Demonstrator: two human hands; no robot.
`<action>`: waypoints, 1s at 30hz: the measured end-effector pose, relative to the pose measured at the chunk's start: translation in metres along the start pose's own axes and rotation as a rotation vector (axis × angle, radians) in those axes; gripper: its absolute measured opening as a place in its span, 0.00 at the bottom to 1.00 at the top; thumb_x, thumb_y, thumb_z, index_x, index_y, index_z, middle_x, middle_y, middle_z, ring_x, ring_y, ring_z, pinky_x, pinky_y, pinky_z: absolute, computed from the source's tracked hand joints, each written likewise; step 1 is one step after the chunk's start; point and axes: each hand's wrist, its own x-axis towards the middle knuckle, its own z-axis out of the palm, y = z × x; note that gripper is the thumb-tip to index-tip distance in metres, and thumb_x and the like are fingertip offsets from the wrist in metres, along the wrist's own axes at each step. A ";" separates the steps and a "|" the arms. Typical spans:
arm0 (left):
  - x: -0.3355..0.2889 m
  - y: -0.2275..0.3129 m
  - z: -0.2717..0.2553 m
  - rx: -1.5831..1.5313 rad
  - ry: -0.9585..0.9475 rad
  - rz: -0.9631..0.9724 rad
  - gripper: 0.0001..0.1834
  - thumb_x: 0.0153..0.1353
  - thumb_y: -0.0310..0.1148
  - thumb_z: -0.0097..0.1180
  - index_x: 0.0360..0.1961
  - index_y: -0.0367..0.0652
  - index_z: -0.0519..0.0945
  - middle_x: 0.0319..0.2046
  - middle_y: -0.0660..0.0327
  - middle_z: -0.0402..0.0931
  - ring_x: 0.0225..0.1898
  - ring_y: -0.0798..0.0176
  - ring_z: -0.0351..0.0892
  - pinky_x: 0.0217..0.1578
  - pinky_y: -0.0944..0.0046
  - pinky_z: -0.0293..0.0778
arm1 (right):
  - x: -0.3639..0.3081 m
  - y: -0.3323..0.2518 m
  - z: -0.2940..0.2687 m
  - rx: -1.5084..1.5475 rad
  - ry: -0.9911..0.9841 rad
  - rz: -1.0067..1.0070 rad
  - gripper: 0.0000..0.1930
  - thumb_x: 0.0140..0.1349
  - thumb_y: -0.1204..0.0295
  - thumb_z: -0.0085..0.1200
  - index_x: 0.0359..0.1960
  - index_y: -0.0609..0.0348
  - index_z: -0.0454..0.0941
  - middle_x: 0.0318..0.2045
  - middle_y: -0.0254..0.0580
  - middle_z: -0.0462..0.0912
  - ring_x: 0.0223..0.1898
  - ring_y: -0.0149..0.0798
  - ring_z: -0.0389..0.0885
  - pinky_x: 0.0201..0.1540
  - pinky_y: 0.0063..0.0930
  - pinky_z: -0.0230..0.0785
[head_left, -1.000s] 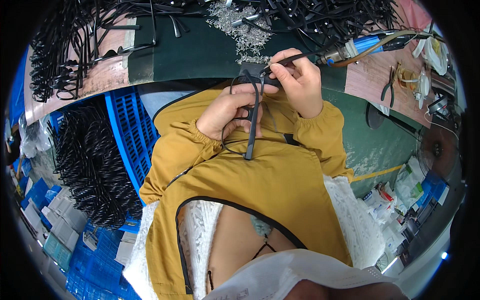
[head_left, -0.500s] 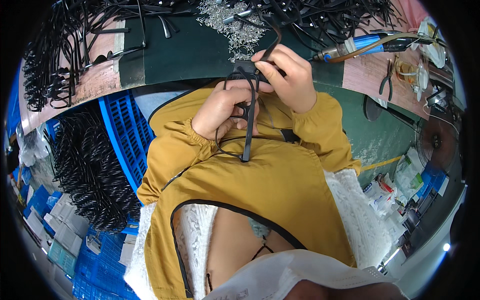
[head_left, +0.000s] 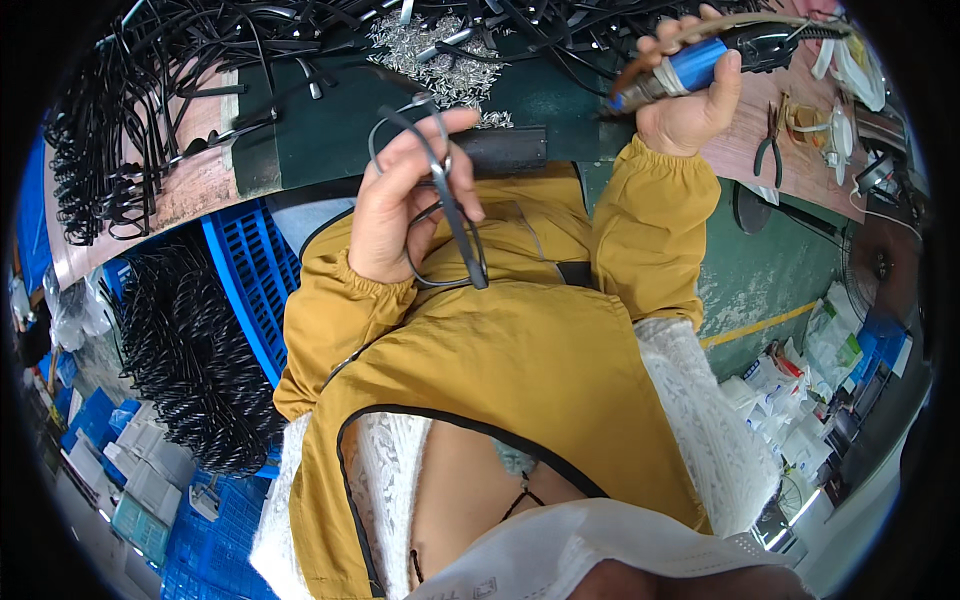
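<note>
My left hand [head_left: 405, 195] grips a black looped cable with a flat strap [head_left: 455, 215], held up in front of my chest just below the bench edge. Away at the upper right, my right hand [head_left: 690, 105] is closed around a blue-bodied power screwdriver [head_left: 700, 60] with a cord, over the bench. A pile of small silver screws [head_left: 445, 60] lies on the dark green mat [head_left: 330, 130] between the hands. Both sleeves are mustard yellow.
Tangled black cables [head_left: 150, 110] cover the bench top and left side. A blue plastic crate [head_left: 245, 290] full of coiled black cables [head_left: 185, 360] stands at my left. Pliers [head_left: 770, 150] lie on the bench at right. Boxes and packets [head_left: 830, 350] sit on the floor.
My hands were together on the cable; now they have parted. The right hand has moved up and right and taken hold of the blue screwdriver, while the left keeps the cable.
</note>
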 end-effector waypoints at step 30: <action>-0.015 -0.031 -0.004 -0.137 -0.008 -0.179 0.20 0.72 0.36 0.53 0.58 0.33 0.77 0.28 0.61 0.78 0.28 0.63 0.82 0.32 0.66 0.79 | -0.004 0.028 0.021 0.095 -0.065 0.078 0.21 0.73 0.43 0.49 0.51 0.45 0.76 0.26 0.32 0.71 0.21 0.30 0.69 0.18 0.21 0.58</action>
